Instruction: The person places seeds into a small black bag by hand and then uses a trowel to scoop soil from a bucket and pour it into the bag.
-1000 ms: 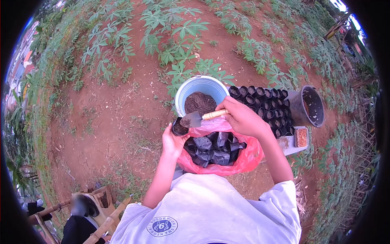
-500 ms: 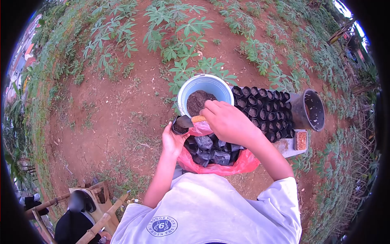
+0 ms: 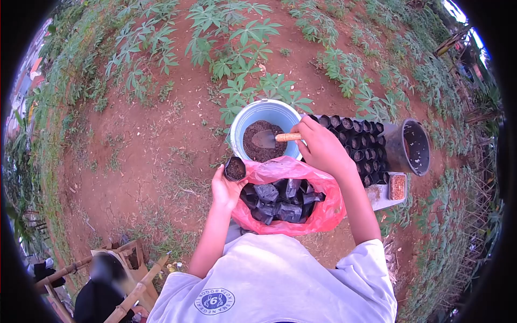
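Note:
My left hand (image 3: 226,188) is closed around a small black polybag (image 3: 235,169) with dark soil in it, its mouth turned up, beside the bucket's near left rim. In my right hand (image 3: 318,145) is the wooden handle of a small trowel (image 3: 265,139). The trowel's blade lies over the dark soil (image 3: 260,152) inside a light blue bucket (image 3: 237,125). Just below the bucket, a pink plastic bag (image 3: 328,215) gapes wide, full of folded black polybags (image 3: 288,212).
Rows of soil-filled black polybags (image 3: 362,141) stand on a table (image 3: 380,198) at right. A dark bucket (image 3: 397,148) and a clear tub of orange-brown grains (image 3: 397,187) are beside them. Leafy plants (image 3: 237,89) grow beyond. A person in dark clothes (image 3: 97,299) sits at lower left near bamboo poles.
My right hand has moved the trowel from the polybag's mouth back over the soil in the bucket. The polybag's soil now shows uncovered in my left hand.

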Demonstrator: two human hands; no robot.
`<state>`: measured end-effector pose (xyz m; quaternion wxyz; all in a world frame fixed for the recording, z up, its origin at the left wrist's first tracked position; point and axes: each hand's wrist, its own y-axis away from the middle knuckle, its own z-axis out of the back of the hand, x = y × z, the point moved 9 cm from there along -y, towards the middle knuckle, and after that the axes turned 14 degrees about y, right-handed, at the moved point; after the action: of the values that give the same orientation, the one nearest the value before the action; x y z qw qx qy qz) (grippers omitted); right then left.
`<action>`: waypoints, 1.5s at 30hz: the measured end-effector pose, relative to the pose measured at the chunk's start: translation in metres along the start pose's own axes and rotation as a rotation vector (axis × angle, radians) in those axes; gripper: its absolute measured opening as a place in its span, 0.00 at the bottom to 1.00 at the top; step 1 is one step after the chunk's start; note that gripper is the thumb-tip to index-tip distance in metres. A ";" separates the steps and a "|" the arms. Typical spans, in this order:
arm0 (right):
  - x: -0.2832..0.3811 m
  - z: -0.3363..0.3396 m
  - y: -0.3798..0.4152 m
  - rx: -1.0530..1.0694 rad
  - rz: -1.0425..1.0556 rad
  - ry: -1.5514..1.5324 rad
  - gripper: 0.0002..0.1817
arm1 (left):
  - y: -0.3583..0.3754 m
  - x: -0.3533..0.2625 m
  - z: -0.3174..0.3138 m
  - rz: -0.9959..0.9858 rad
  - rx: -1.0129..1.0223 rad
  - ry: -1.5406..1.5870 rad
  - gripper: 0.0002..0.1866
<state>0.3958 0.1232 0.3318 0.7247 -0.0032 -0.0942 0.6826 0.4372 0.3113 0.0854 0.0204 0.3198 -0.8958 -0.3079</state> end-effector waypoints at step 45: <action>-0.090 -0.182 0.001 0.014 -0.216 -0.264 0.10 | 0.034 -0.004 -0.004 -0.066 -0.039 -0.058 0.27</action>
<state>0.4161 0.0566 0.1413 0.7752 0.1016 -0.1838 0.5958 0.4222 0.3319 0.1086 -0.0096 0.3398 -0.8788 -0.3348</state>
